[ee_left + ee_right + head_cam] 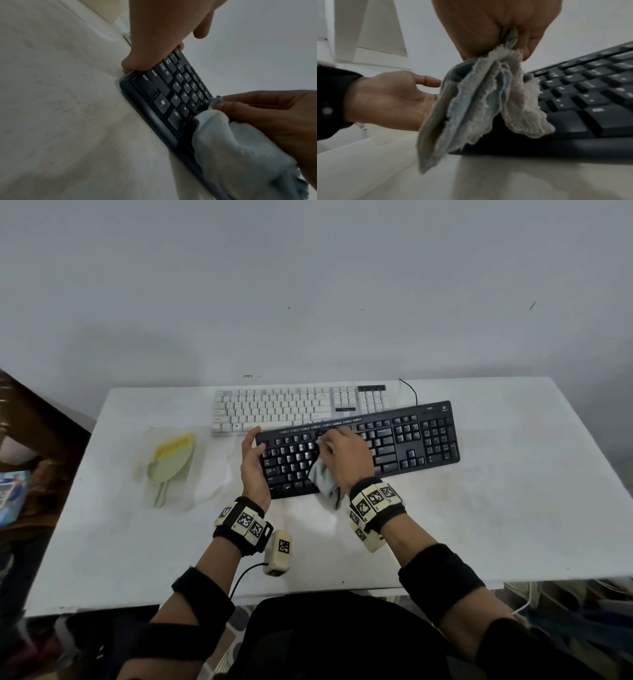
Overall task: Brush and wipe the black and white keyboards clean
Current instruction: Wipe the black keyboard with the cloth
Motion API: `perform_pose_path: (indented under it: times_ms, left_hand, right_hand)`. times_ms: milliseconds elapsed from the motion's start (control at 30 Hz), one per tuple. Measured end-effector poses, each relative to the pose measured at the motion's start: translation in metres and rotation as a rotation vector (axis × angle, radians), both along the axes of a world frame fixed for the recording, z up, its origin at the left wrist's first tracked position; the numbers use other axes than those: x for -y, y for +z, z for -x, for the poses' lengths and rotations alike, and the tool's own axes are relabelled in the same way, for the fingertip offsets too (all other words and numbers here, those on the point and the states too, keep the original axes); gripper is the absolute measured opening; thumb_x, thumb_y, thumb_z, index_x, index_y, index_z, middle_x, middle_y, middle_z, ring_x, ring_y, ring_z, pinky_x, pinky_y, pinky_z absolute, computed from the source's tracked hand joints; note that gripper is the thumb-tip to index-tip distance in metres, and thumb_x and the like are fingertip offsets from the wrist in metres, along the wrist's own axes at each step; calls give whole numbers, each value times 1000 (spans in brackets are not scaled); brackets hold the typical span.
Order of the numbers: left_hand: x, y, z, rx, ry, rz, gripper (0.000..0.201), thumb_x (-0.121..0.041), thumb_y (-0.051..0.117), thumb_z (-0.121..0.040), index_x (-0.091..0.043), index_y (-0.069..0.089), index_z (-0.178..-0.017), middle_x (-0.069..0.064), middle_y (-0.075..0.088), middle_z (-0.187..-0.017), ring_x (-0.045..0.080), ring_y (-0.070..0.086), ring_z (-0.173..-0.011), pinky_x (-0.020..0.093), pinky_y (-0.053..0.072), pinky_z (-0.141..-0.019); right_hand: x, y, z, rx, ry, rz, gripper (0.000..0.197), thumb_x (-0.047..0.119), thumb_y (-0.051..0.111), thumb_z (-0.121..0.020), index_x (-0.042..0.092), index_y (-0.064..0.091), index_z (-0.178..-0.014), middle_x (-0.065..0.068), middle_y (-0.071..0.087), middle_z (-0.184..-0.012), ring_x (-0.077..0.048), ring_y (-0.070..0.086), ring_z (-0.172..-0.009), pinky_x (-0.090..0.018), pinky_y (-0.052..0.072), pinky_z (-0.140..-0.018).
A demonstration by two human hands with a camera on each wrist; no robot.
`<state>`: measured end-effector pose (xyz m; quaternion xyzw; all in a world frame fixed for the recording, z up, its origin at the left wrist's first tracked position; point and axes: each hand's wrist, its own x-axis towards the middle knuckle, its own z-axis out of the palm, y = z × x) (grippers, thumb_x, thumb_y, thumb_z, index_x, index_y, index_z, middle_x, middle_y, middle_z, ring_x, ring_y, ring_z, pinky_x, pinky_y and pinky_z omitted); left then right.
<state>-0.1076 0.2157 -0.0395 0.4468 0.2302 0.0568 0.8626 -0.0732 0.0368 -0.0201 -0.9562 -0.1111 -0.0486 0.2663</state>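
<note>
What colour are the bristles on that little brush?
Yellow bristles on a pale green brush; head view.

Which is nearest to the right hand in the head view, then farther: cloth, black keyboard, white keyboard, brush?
1. cloth, held in the right hand.
2. black keyboard, under the hand.
3. white keyboard, behind it.
4. brush, far left.

Left hand (252, 463) is flat against the left end of the black keyboard (411, 440), fingers straight, thumb up. Right hand (346, 455) sits over the keyboard's middle keys, fingers bunched tight around a grey cloth (322, 477). Both wrists wear marker bands.
</note>
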Motion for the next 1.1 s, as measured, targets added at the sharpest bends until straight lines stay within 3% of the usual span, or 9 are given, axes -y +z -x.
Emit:
perform_pose_path:
  times_ms: [100, 400, 533, 633, 867, 1000, 1100]
  left_hand:
    - [0, -1, 0, 7, -4, 19, 38, -9, 45, -99, -25, 56, -132, 6, 64, -113, 18, 67, -92, 34, 56, -74]
    - [-2, -2, -1, -4, -12, 25, 40, -10, 47, -97, -23, 56, -134, 1, 66, -110, 19, 66, -95, 38, 54, -82]
    - [0, -1, 2, 4, -7, -6, 44, -13, 50, -93, -25, 55, -135, 4, 64, -115, 17, 66, -94, 34, 55, -76]
    - [0, 1, 2, 14, -1, 7, 42, -12, 48, -94, -24, 56, -133, 5, 63, -115, 17, 66, -93, 34, 55, -75]
    - [0, 4, 0, 8, 10, 79, 55, -21, 57, -77, -21, 56, -132, 6, 60, -114, 18, 66, -91, 34, 55, -76]
    - [-1, 2, 0, 12, 5, 55, 52, -20, 56, -80, -22, 56, -132, 5, 62, -114, 18, 66, -91, 35, 55, -76]
    - [-2, -2, 0, 13, -1, 50, 44, -16, 53, -87, -24, 58, -130, 5, 65, -111, 19, 66, -93, 36, 54, -78]
  right_hand:
    - [-12, -4, 4, -39, 66, 40, 25, 32, 55, -103, 12, 66, -114, -2, 64, -110, -13, 58, -89, -25, 49, -81]
    - [35, -7, -9, -14, -214, 5, 17, 28, 65, -97, 13, 72, -97, -3, 66, -98, -17, 61, -84, -36, 57, -78]
    - [18, -5, -3, -16, -35, 11, 22, 33, 60, -99, 16, 72, -99, 3, 63, -99, -11, 58, -82, -25, 51, -79]
    - [9, -6, 2, -25, 67, 65, 27, 32, 55, -102, 12, 72, -103, 0, 59, -100, -12, 56, -81, -24, 47, -77]
    - [46, 0, -12, -45, -168, 61, 17, 23, 61, -99, 8, 69, -94, -3, 63, -100, -16, 58, -86, -34, 55, -84]
    - [20, 3, -10, -45, -46, 20, 18, 30, 62, -98, 13, 68, -97, 2, 62, -98, -13, 58, -86, -25, 49, -82]
    - [5, 0, -8, -63, 4, 38, 18, 29, 61, -99, 12, 67, -96, -1, 63, -98, -16, 58, -86, -30, 53, -83]
